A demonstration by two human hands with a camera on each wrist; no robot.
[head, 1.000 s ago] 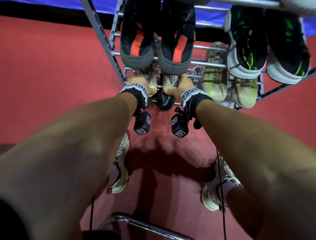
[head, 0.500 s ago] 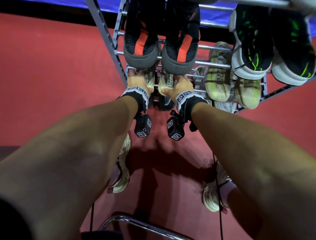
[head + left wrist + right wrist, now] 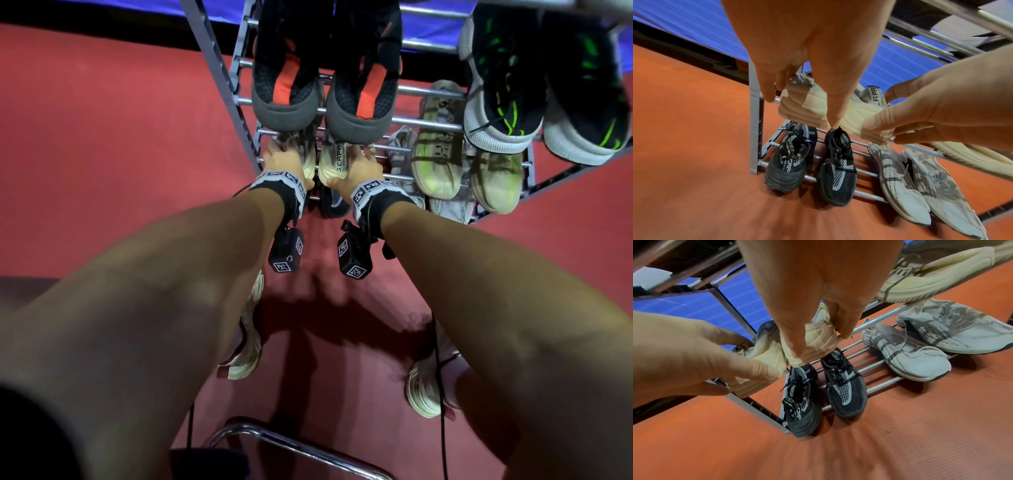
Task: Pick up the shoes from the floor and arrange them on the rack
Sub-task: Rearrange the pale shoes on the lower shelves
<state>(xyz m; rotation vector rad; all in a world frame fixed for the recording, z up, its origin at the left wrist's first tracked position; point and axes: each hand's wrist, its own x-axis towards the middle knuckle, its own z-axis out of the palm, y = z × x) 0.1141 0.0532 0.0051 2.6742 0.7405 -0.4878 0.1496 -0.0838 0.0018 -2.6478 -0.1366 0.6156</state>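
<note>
Two cream shoes sit side by side on the middle tier of the grey metal rack [image 3: 219, 68], heels toward me. My left hand [image 3: 801, 111] pinches the heel of the left cream shoe [image 3: 803, 104], thumb on one side and fingers on the other. My right hand [image 3: 820, 344] grips the heel of the right cream shoe [image 3: 818, 340] in the same way. From the head view both hands [image 3: 284, 161] [image 3: 359, 168] reach in under the top tier, which hides the shoes' toes.
On the top tier stand a black-and-red pair [image 3: 291, 85] and a black-and-green pair [image 3: 503, 85]. A yellowish pair [image 3: 436, 154] fills the middle tier's right. Below are a black pair [image 3: 791, 162] and a white pair [image 3: 900, 178]. A chrome tube [image 3: 291, 445] lies near my feet.
Both hands have edged slightly further in under the top tier with the cream shoes. Their hold on the heels is unchanged.
</note>
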